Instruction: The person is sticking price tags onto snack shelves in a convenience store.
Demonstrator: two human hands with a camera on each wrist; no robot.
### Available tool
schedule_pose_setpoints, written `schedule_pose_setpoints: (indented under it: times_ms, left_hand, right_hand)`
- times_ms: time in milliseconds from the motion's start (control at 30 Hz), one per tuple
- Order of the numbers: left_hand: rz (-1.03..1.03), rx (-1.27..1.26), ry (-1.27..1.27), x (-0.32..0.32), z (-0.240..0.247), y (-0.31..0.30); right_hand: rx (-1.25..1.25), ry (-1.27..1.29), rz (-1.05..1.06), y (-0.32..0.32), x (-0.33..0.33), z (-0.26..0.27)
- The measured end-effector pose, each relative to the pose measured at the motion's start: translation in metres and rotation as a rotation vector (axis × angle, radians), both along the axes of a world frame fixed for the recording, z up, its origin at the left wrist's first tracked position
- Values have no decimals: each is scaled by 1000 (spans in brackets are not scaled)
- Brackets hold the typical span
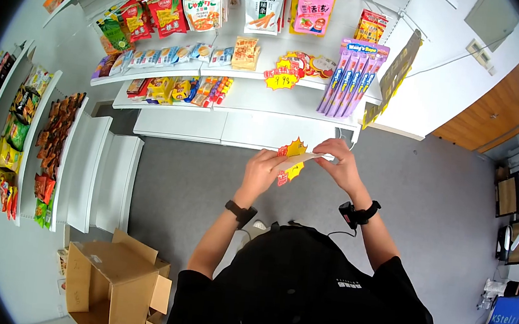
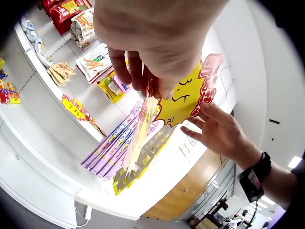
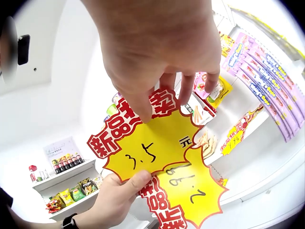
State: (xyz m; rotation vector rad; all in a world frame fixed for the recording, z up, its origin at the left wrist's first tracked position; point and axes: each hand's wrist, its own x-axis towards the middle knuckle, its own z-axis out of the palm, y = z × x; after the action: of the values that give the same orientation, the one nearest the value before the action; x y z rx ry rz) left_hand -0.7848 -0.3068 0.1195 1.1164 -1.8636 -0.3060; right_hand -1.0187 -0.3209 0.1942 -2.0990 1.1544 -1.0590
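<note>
In front of the shelf, my left hand (image 1: 261,170) grips a small bunch of yellow starburst price signs with red lettering. Seen from the left wrist, the bunch's edges (image 2: 138,136) fan downward below that hand. My right hand (image 1: 339,164) pinches the top of one price sign (image 3: 152,148), handwritten "3.5", between thumb and fingers. Another price sign (image 3: 193,188) lies partly behind it, its writing upside down in the right wrist view. The left thumb (image 3: 138,181) presses on the lower edge of the signs. Palms and some fingers are hidden.
A white shelf (image 1: 257,124) ahead carries hanging snack bags and small packs. Purple candy packs (image 1: 352,77) hang at its right end beside a standing price sign (image 1: 281,76). A cardboard box (image 1: 115,273) sits open at lower left, below side shelves (image 1: 91,169).
</note>
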Motion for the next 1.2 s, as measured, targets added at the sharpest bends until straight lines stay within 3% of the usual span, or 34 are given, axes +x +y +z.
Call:
schedule_pose_setpoints:
  times_ms: [333,467,667,800,933,967,1200]
  left_hand:
    - [-59,104,41,3,5,-16]
    - [-29,101,87,6,2,-29]
    - [76,91,140,0,13,-47]
    - [102,61,180,-12,23,-59]
    - [171,-15,174,-25,22,-77]
    - [190,-24,185,-28,22,-81]
    - [356,-113,225,-46,24,-103]
  right_hand:
    - [7,98,115,-24,5,13]
    - [48,27,41,-49,-6,33]
    - [-95,172,-150,-119,-58,133]
    - [-205,11,-218,-178,-90,214]
    - [-281,26,-283,-239,-117,285]
    - [-255,-40,-275,-253,-121,298]
    - [-362,163,-356,-342,-137,361]
